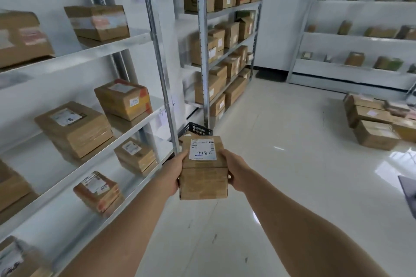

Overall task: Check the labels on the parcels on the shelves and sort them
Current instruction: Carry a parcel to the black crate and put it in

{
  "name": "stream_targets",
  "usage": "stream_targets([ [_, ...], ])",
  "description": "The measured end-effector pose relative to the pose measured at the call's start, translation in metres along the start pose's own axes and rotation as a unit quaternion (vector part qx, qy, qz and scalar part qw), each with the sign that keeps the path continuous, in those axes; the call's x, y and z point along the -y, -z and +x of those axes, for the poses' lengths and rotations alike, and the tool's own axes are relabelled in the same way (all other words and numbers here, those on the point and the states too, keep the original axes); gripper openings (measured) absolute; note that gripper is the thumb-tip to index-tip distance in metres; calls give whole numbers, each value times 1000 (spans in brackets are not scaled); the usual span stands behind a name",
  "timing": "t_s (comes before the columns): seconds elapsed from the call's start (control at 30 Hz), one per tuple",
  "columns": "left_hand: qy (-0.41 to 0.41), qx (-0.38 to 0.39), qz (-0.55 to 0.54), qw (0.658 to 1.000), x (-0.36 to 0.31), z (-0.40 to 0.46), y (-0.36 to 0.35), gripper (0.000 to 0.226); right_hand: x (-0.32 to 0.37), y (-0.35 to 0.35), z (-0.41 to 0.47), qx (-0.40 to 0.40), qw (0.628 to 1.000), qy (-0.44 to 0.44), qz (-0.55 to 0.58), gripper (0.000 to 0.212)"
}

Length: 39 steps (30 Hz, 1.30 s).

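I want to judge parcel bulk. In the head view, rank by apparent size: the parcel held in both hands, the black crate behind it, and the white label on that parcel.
1. held parcel, though nearness inflates it
2. black crate, mostly hidden, so unsure
3. white label

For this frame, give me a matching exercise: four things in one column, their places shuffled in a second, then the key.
Things:
1. parcel marked 1186
2. black crate
3. pile of boxes
4. parcel with orange tape

Places:
A. on the floor at right
B. on a left shelf
C. between the left hand and right hand
D. on the floor, at the foot of the shelf post

Pairs: 1-C, 2-D, 3-A, 4-B
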<state>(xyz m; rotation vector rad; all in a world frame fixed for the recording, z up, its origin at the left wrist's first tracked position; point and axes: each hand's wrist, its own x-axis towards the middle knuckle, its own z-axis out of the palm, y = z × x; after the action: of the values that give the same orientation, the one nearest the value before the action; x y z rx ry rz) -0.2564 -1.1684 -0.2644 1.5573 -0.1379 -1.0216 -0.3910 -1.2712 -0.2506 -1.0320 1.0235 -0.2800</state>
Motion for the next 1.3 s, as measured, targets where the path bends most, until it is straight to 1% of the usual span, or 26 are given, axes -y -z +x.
stream_targets([
  [0.23, 11, 7, -12, 1000, -68, 105, -74, 30, 97, 42, 109, 1, 1000, -3, -9, 23],
  [0.4, 20, 10, -17, 1000, -101, 177, -118, 31, 145, 70, 187, 6, 1000, -11, -19, 22],
  [0.67, 13, -49, -80, 996, -162, 318, -206, 31, 254, 117, 352, 48, 996, -20, -77, 23],
  [0.8, 8, -76, -116, 990, -196, 370, -240, 30, 309, 126, 427, 77, 989, -23, -125, 30],
  [0.9, 18, -120, -143, 982, -212, 407, -248, 30, 338, 121, 476, 110, 978, -31, -174, 29],
  [0.97, 18, -132, -153, 979, -219, 429, -248, 33, 349, 114, 498, 131, 974, -34, -184, 29],
  [1.1, 24, -170, -168, 971, -230, 485, -237, 31, 369, 93, 550, 161, 963, -54, -207, 26],
  [1.2, 24, -197, -197, 960, -236, 531, -220, 33, 385, 66, 596, 167, 958, -61, -226, 23],
  [1.3, 24, -216, -226, 950, -248, 581, -196, 31, 395, 27, 645, 178, 951, -70, -241, 25],
])
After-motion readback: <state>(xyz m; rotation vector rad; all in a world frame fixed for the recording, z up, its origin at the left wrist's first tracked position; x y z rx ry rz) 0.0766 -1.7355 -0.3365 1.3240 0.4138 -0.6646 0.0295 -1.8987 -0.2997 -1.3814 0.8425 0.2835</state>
